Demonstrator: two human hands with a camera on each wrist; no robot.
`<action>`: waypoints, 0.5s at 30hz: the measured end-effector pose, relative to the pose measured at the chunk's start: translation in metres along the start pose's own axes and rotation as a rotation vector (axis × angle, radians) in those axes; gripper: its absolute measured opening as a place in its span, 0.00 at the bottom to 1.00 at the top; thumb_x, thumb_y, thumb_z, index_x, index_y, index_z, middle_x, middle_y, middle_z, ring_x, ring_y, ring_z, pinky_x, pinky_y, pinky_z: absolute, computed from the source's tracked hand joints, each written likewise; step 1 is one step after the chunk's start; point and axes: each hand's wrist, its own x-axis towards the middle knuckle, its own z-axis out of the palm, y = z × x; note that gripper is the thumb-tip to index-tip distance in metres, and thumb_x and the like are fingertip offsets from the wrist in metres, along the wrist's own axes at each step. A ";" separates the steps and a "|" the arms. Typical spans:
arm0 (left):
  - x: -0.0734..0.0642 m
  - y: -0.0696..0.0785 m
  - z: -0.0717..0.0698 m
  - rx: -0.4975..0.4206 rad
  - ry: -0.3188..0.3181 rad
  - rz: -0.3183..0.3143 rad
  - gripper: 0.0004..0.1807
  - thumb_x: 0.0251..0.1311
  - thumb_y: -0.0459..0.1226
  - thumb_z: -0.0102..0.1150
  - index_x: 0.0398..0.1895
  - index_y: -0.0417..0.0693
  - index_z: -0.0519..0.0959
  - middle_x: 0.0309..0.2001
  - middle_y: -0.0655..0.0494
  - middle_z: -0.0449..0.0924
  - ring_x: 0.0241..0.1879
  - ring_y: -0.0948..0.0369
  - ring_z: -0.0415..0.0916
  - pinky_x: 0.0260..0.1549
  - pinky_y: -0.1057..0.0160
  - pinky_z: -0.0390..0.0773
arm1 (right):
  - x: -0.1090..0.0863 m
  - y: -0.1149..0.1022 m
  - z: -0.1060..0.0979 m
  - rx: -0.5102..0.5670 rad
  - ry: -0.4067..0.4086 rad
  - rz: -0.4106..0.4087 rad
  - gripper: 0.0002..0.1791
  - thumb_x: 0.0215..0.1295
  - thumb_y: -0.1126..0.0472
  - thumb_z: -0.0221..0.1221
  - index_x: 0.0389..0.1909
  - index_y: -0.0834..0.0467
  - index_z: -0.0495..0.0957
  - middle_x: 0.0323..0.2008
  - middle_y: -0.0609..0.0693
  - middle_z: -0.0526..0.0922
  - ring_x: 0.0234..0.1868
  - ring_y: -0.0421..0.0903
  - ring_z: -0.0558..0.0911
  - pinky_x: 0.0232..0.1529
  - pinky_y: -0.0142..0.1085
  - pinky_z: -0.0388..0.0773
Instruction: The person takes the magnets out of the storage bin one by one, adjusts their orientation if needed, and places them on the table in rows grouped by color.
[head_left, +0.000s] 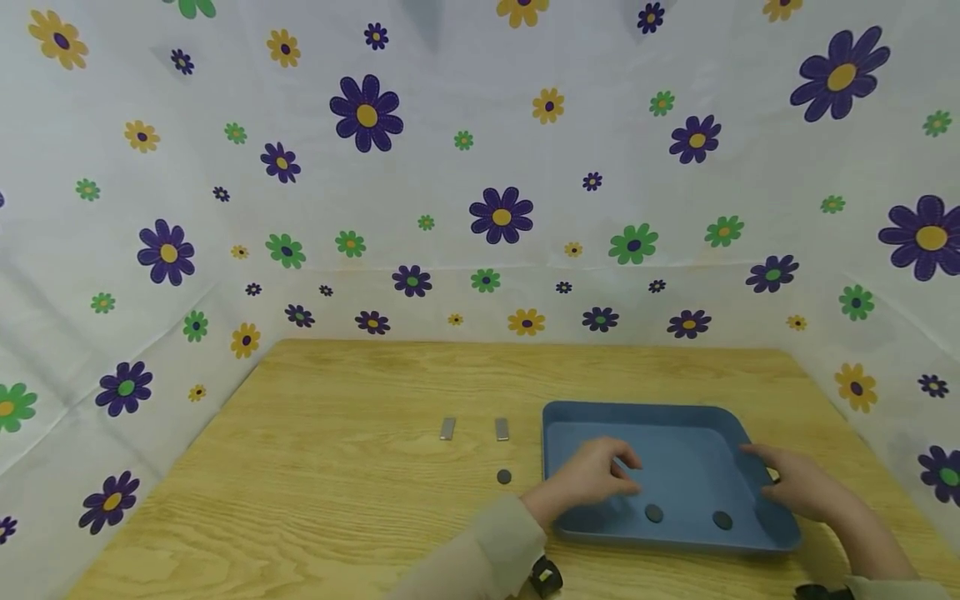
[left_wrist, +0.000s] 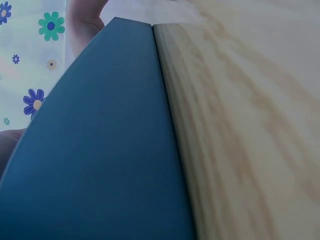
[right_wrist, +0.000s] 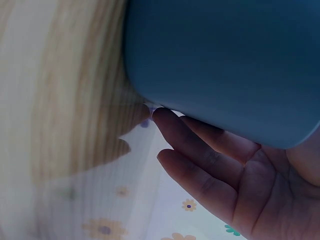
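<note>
A blue rectangular tray lies on the wooden table, with two dark round discs, one left and one right, on its floor near the front wall. My left hand hovers over the tray's left part, fingers bent and thumb apart from them, nothing visible between. At the tray's right side, my right hand holds the rim. In the right wrist view, several fingers reach along the outside of the wall. The left wrist view mostly shows the tray's outer wall.
Left of the tray, one dark disc lies on the table. Behind it are two small grey rectangular pieces, one left and one right. A flower-patterned white cloth hangs round the back and sides.
</note>
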 end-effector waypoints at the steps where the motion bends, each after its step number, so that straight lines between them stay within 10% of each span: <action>1: 0.001 0.001 0.002 -0.001 -0.001 -0.001 0.12 0.49 0.33 0.63 0.39 0.44 0.77 0.38 0.61 0.75 0.28 0.73 0.73 0.24 0.75 0.71 | 0.000 0.001 0.000 -0.003 0.001 0.000 0.31 0.46 0.77 0.56 0.54 0.79 0.60 0.49 0.81 0.60 0.49 0.74 0.63 0.34 0.45 0.71; 15: 0.008 0.004 0.012 -0.017 -0.059 -0.018 0.13 0.50 0.32 0.62 0.40 0.44 0.76 0.38 0.61 0.73 0.29 0.72 0.74 0.23 0.75 0.71 | 0.000 -0.001 0.000 -0.003 0.012 0.006 0.31 0.44 0.77 0.56 0.53 0.79 0.60 0.49 0.80 0.62 0.49 0.73 0.64 0.31 0.42 0.70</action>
